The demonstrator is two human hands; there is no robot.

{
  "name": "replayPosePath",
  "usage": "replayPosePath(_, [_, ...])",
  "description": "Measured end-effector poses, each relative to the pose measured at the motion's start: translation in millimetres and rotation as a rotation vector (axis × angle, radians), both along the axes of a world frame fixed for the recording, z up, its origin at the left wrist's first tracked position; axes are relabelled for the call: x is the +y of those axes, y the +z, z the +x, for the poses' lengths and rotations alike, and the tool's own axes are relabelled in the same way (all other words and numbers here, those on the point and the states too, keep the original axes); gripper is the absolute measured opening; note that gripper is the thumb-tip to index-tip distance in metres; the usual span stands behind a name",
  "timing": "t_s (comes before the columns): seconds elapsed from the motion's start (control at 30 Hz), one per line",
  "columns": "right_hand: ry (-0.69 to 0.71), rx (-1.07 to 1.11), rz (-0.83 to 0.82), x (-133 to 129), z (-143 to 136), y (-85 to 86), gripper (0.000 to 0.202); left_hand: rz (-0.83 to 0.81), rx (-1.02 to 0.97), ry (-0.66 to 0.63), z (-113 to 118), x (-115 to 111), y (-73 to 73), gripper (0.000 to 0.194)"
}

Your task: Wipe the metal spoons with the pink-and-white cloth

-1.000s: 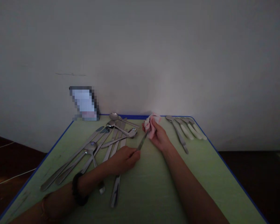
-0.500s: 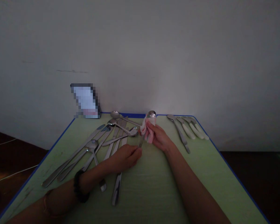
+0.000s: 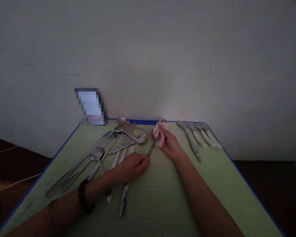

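Note:
My left hand is closed around the handle end of a metal spoon, which slants up and away to the right. My right hand pinches a pink and white cloth that is wrapped around the upper part of the same spoon. Only a bit of the spoon's bowl shows above the cloth. Under and beside my left forearm lie several loose metal spoons and table knives, among them a spoon with its bowl toward the far side and a knife whose handle points at me.
On the right of the green table lie a metal spoon and several white-handled forks. A blurred-out tablet or phone leans on the wall at the back left. Blue edging runs around the tabletop.
My right hand has slid the cloth up along the spoon, so it now covers most of the bowl and bares more of the handle. My left hand has stayed nearly still.

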State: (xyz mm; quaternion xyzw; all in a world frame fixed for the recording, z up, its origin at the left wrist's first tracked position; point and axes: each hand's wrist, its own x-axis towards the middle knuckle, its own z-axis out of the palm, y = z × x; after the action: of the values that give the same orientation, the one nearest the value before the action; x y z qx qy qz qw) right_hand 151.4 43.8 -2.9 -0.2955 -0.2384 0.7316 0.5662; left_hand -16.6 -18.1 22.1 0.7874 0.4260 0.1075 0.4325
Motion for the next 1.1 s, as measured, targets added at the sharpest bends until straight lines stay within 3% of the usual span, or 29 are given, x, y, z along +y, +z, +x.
replayPosePath(0.33, [0.144, -0.181, 0.008, -6.9, -0.6, -2.3, 0.026, -0.013, -0.017, -0.010, -1.1, 0.4, -0.1, 0.043])
replayPosePath(0.77, [-0.017, 0.004, 0.029, 1.4, 0.1, -2.1, 0.013, 0.015, 0.000, 0.014, 0.4, -0.9, -0.4, 0.037])
replayPosePath(1.1, [0.005, -0.025, 0.024, 0.3, 0.4, -4.3, 0.016, 0.032, -0.001, -0.010, -0.8, 0.5, -2.8, 0.039])
